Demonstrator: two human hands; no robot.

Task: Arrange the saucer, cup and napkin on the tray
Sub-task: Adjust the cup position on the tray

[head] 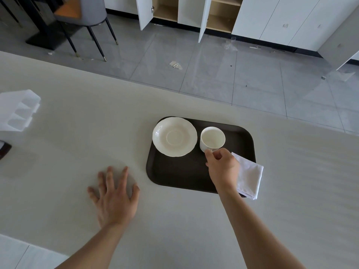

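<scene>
A dark brown tray [178,172] lies on the white table. A white scalloped saucer [174,136] rests on the tray's far left corner, its rim slightly over the edge. To its right stands an empty white cup [212,138], upright on the tray. My right hand [222,166] pinches the cup's handle at its near side. A folded white napkin [249,176] lies on the tray's right near corner, overhanging the edge and partly hidden by my right hand. My left hand [114,197] lies flat on the table left of the tray, fingers spread, holding nothing.
A white plastic moulded piece [17,109] sits at the table's left edge, with a dark object [3,150] below it. Beyond the table's far edge are grey floor tiles, a chair [85,18] and open cabinets [194,12].
</scene>
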